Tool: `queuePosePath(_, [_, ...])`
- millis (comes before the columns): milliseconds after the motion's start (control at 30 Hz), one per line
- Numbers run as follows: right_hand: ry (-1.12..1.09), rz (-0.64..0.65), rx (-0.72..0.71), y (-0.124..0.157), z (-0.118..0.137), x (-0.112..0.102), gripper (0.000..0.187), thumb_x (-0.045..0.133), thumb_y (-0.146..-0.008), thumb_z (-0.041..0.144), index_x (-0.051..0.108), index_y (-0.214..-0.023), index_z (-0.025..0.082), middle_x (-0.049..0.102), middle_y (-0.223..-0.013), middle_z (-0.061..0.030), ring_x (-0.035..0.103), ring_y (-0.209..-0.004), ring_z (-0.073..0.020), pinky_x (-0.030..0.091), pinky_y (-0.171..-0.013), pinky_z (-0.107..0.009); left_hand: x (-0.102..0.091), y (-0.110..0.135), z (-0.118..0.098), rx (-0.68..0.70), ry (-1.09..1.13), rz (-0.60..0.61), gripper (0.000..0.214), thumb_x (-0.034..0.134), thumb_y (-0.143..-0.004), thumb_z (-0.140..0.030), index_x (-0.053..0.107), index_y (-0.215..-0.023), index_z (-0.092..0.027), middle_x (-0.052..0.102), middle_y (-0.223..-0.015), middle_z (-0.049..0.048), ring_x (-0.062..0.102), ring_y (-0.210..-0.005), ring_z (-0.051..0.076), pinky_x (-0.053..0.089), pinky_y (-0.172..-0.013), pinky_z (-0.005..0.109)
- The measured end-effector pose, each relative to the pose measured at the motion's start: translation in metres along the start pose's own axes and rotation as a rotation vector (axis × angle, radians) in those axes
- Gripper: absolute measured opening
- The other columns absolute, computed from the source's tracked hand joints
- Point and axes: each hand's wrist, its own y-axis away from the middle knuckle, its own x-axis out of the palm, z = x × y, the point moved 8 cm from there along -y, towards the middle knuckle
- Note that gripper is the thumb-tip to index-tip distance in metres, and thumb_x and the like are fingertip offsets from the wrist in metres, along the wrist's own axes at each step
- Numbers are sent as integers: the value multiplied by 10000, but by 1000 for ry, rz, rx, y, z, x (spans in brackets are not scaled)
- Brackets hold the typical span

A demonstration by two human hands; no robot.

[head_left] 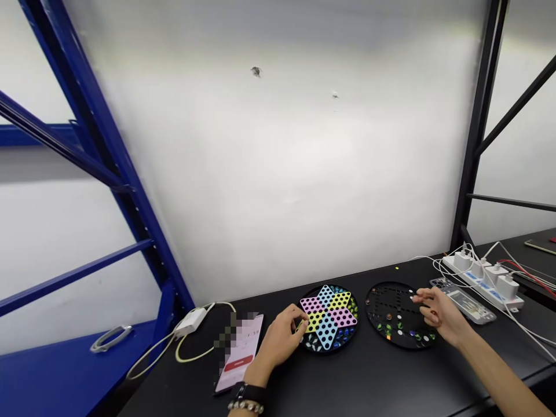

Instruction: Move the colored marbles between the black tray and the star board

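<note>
At the left edge of a round Chinese checkers board (325,332), my left hand (282,337) has its thumb and index finger curled together. Whatever those fingers hold, if anything, is hidden. The board carries a star of pink, yellow and blue points with holes, and coloured marbles lie around its rim. My right hand (443,317) is over the right side of a black round board (402,339), its fingers bent around what looks like a small brown marble (433,313). Green, white and brown marbles sit scattered on that black board.
A phone (241,356) lies left of my left hand. Behind it are a white adapter (191,321) and its cable. Beyond my right hand lie a clear case with parts (471,306) and a power strip (486,284) with tangled cables. A blue rack post (117,168) stands left.
</note>
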Motion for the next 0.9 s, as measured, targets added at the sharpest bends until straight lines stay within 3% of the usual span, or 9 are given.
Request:
queuePosePath(100, [123, 23, 12, -16, -5, -5, 277, 496, -766, 488, 534, -692, 224, 535, -623, 20, 218, -389, -62, 181, -424, -262, 1, 0, 0, -7, -12, 8, 187, 487, -875, -306, 661, -869, -237, 640, -920, 12, 567, -710, 164, 447, -678, 279])
queuePosePath(167, [339, 30, -73, -28, -2, 0, 281, 515, -763, 486, 570, -717, 214, 496, -589, 36, 313, -433, -92, 242, -456, -263, 1, -1, 0, -6, -13, 6, 190, 488, -874, -310, 663, -864, -238, 644, -923, 13, 572, -719, 168, 450, -689, 281])
queuePosePath(333, [947, 126, -279, -42, -5, 53, 236, 573, -796, 420, 624, -918, 224, 565, -638, 19, 552, -679, -188, 366, -652, -287, 2, -1, 0, -3, -5, 8, 201, 489, -870, -325, 669, -856, -235, 647, -912, 20, 570, -711, 173, 452, -689, 285])
queuePosePath(433, [947, 194, -300, -46, -16, 88, 153, 655, -737, 328, 617, -856, 240, 614, -728, -3, 588, -792, -217, 370, -729, -305, 2, -1, 1, -4, -12, 16, 207, 484, -874, -331, 666, -850, -236, 641, -900, 20, 563, -700, 173, 451, -678, 283])
queuePosePath(533, [749, 174, -313, -54, -17, 101, 131, 633, -734, 325, 557, -691, 227, 593, -703, -9, 576, -775, -204, 376, -724, -296, 1, 0, 2, 0, -13, 11, 206, 488, -880, -338, 664, -854, -234, 641, -914, 22, 569, -707, 174, 455, -683, 286])
queuePosePath(633, [595, 113, -296, -66, -10, 87, 262, 443, -828, 436, 500, -681, 228, 545, -657, -3, 497, -590, -156, 375, -592, -274, 0, 0, 1, 4, -18, 5, 204, 490, -884, -337, 665, -857, -236, 639, -910, 19, 571, -703, 172, 455, -686, 289])
queuePosePath(767, [441, 21, -241, -79, 5, 31, 335, 213, -836, 455, 462, -758, 244, 510, -666, 17, 317, -430, -116, 303, -448, -257, -1, 1, -1, 1, -18, -2, 196, 495, -881, -326, 665, -848, -236, 640, -902, 16, 569, -707, 169, 450, -689, 285])
queuePosePath(833, [443, -30, -220, -82, 10, -1, 342, 207, -824, 469, 458, -753, 248, 460, -614, 35, 272, -412, -117, 261, -432, -257, -1, 0, -1, 1, -14, -1, 195, 494, -880, -323, 665, -848, -237, 645, -908, 14, 568, -707, 166, 447, -686, 280])
queuePosePath(900, [496, -70, -212, -80, 11, -26, 302, 328, -797, 490, 477, -709, 243, 424, -559, 42, 307, -432, -125, 250, -458, -257, 0, 0, -2, 1, -13, 0, 196, 493, -880, -323, 667, -852, -238, 647, -903, 11, 565, -701, 164, 443, -674, 274])
